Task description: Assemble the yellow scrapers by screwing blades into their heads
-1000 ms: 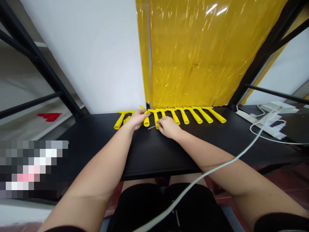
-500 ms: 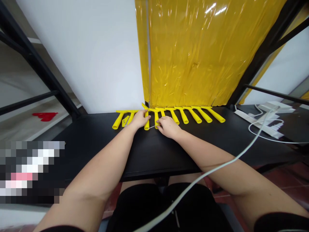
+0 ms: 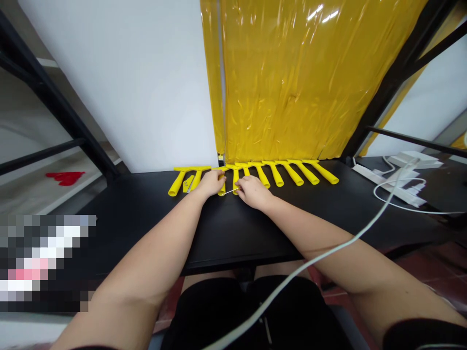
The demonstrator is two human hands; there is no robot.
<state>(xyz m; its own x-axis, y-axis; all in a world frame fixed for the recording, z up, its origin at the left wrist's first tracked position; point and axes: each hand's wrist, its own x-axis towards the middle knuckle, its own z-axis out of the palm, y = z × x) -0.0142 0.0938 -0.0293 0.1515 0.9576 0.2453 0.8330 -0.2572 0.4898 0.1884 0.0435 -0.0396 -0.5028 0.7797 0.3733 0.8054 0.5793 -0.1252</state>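
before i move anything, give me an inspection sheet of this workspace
Surface: black table.
Things in hand: yellow handles in a row along the back; thin rod, its tip at the open end of the handle under the left hand, inside or just in front unclear.
Clutter: small yellow piece between the two leftmost handles; red item on a shelf at left.
Hands: left hand on one handle, grip hidden; right hand pinching the rod.
Cables: white cable crossing the right forearm in view; power strip at right.
Surroundings: white panel, yellow film; lower-left patch pixelated.
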